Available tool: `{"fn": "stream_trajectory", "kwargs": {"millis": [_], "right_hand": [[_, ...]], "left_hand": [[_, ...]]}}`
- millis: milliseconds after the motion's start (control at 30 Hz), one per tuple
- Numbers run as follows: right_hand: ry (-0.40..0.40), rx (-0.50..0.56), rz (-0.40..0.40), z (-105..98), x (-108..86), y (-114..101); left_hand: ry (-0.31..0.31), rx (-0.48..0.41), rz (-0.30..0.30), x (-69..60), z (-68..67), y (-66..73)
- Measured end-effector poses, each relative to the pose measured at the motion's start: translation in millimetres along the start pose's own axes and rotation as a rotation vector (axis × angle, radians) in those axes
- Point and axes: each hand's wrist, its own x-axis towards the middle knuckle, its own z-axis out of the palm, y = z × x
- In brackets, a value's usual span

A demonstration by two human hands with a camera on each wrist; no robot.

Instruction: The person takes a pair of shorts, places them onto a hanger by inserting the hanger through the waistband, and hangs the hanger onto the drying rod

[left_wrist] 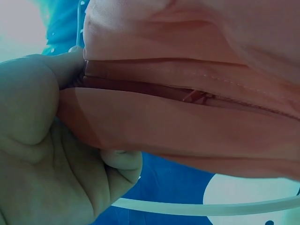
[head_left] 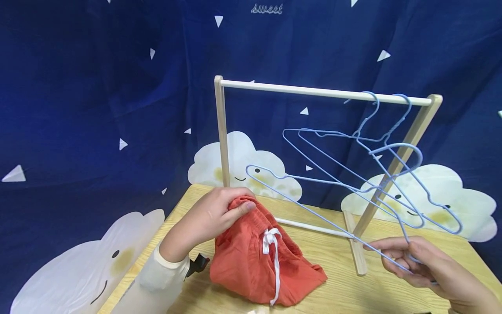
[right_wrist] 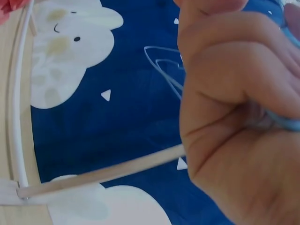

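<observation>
In the head view, my left hand [head_left: 213,213] grips red shorts [head_left: 247,266] by the elastic waistband, thumb on the near side. A white drawstring [head_left: 276,266] is tied in a bow at their front, and the lower part rests on the table. The left wrist view shows the fabric [left_wrist: 187,124] pinched between thumb and fingers of that hand [left_wrist: 33,117]. My right hand [head_left: 427,266] holds a blue wire hanger [head_left: 321,180] by one end, its other end reaching left above the shorts. In the right wrist view, curled fingers [right_wrist: 225,70] hide most of that hanger.
A wooden clothes rack [head_left: 313,91] stands on the wooden table [head_left: 313,244]. Two other blue hangers [head_left: 410,107] hang at the right of its rail, behind the held one. A dark blue cloth [head_left: 117,65] with clouds and triangles hangs behind.
</observation>
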Motion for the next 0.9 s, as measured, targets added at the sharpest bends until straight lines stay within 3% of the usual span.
{"fn": "stream_trajectory", "kwargs": {"millis": [200, 333, 467, 600, 700, 900], "right_hand": [[-0.003, 0.001, 0.051, -6.8, -13.9, -1.0], [-0.073, -0.008, 0.033, -12.4, -14.1, 1.2], [-0.033, 0.024, 0.144, -14.3, -19.6, 0.3], [-0.032, -0.012, 0.152, -16.3, -23.7, 1.1], [-0.061, -0.018, 0.125, -18.1, -23.5, 2.5], [-0.094, -0.024, 0.154, -18.7, -19.9, 2.5]], "left_hand": [[0.010, -0.005, -0.010, 0.2, -2.4, -1.1], [0.017, -0.012, -0.014, 0.0, -3.2, -2.1], [0.028, -0.020, -0.020, -0.3, -3.3, -2.7], [0.038, -0.019, -0.024, -0.2, -3.6, -2.7], [0.024, -0.027, -0.014, -0.1, -3.4, -2.6], [-0.006, -0.040, 0.008, -1.7, -3.1, -0.3]]}}
